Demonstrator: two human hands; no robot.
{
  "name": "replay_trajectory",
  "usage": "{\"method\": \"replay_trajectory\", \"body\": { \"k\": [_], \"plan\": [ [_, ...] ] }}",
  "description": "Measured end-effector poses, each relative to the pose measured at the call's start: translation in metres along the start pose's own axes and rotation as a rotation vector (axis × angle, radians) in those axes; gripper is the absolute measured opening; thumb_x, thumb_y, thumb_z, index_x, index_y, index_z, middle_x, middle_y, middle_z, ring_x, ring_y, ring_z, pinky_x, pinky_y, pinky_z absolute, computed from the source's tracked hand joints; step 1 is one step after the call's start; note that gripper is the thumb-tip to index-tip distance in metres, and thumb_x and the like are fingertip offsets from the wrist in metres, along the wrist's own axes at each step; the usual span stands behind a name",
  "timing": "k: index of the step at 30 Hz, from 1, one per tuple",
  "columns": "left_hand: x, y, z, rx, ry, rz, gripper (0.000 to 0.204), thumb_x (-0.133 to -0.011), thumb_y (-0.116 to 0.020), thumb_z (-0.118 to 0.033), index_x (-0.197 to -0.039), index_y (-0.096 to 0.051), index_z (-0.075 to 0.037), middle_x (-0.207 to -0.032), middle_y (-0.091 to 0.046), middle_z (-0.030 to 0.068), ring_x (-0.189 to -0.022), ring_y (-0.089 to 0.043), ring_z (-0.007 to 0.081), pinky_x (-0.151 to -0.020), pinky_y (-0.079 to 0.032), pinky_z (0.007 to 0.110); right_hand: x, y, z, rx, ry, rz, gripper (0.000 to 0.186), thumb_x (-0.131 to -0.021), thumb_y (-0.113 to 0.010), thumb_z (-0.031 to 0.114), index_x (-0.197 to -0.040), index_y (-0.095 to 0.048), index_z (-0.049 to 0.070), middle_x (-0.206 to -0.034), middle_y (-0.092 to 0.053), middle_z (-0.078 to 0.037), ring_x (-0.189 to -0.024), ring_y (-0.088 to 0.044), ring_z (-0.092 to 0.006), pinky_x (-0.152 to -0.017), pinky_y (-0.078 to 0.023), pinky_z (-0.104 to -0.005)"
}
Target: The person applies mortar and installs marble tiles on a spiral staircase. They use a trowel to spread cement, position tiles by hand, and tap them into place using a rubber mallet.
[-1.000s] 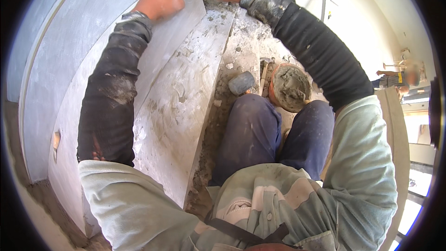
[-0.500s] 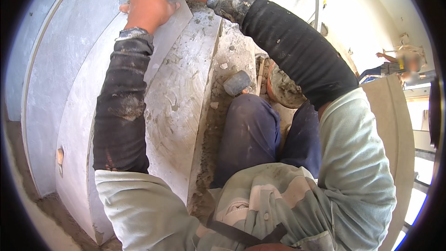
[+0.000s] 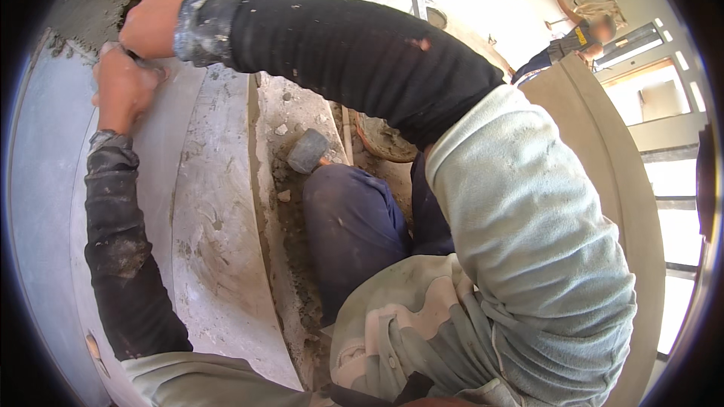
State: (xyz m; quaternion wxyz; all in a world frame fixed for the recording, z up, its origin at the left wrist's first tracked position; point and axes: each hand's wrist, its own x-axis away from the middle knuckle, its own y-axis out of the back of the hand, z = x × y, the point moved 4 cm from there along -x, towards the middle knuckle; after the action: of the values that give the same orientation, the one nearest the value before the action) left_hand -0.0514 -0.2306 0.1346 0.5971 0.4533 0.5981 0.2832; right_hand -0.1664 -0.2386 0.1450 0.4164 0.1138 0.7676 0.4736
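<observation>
At the far left, my right hand [image 3: 157, 21] is closed beside a patch of wet grey mortar [image 3: 89, 16]; whatever its fingers hold is hidden behind the knuckles. Just nearer, my left hand [image 3: 124, 90] rests at the far end of a pale grey slab [image 3: 154, 117], thumb and little finger spread; its other fingertips are out of sight. Next to this slab runs another one smeared with mortar [image 3: 226, 234]. A dark-headed mallet [image 3: 308, 151] lies by my knee.
Beyond my knees stands an orange bucket [image 3: 363, 136] of mortar, partly behind my right arm. A wooden-handled tool [image 3: 93, 347] lies at the lower left. A curved tan panel [image 3: 603, 158] rises on the right. Another person [image 3: 566, 41] is in the background.
My view has swung to the right, so slabs, mallet and bucket appear farther left. My right hand has crossed from the right of my left hand to just beyond it, by the mortar.
</observation>
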Motion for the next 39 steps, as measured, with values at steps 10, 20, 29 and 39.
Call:
{"method": "replay_trajectory", "body": {
  "k": [10,20,29,39],
  "plan": [
    [-0.017,-0.019,0.01,-0.222,-0.235,0.161,0.046,-0.063,-0.079,-0.024,-0.106,-0.074,-0.009,-0.104,-0.068,0.0198,-0.105,-0.062,0.0411,-0.09,-0.05,0.05,-0.014,-0.01,0.0,-0.104,-0.064,-0.213,0.02,-0.084,-0.057,0.014,-0.076,-0.074,0.006,-0.078,-0.072,-0.018,-0.077,-0.072,-0.0325,-0.07,-0.057,-0.0452],
    [0.005,0.002,0.003,-0.02,0.0,0.127,0.063,-0.056,-0.084,-0.018,-0.118,-0.072,-0.02,-0.123,-0.059,0.0118,-0.12,-0.057,0.0373,-0.097,-0.045,0.056,0.025,0.016,-0.018,-0.094,-0.12,-0.084,0.016,-0.079,-0.06,0.013,-0.075,-0.071,0.002,-0.078,-0.07,-0.021,-0.08,-0.07,-0.0373,-0.072,-0.057,-0.0466],
    [0.002,0.002,-0.002,0.013,-0.009,0.165,0.063,-0.056,-0.081,-0.015,-0.117,-0.072,-0.024,-0.119,-0.06,0.0106,-0.115,-0.06,0.0352,-0.095,-0.048,0.05,0.049,-0.011,-0.041,-0.072,0.014,0.067,0.017,-0.073,-0.062,0.018,-0.074,-0.069,0.002,-0.076,-0.068,-0.023,-0.075,-0.068,-0.04,-0.07,-0.056,-0.0494],
    [-0.003,-0.011,0.007,-0.024,0.018,0.172,0.062,-0.06,-0.077,-0.019,-0.12,-0.071,-0.028,-0.134,-0.053,0.0109,-0.127,-0.046,0.0408,-0.097,-0.037,0.067,0.028,-0.032,-0.033,-0.151,0.015,0.116,0.025,-0.068,-0.064,0.024,-0.075,-0.069,0.001,-0.078,-0.068,-0.023,-0.074,-0.067,-0.0419,-0.069,-0.055,-0.0497]
  ]
}}
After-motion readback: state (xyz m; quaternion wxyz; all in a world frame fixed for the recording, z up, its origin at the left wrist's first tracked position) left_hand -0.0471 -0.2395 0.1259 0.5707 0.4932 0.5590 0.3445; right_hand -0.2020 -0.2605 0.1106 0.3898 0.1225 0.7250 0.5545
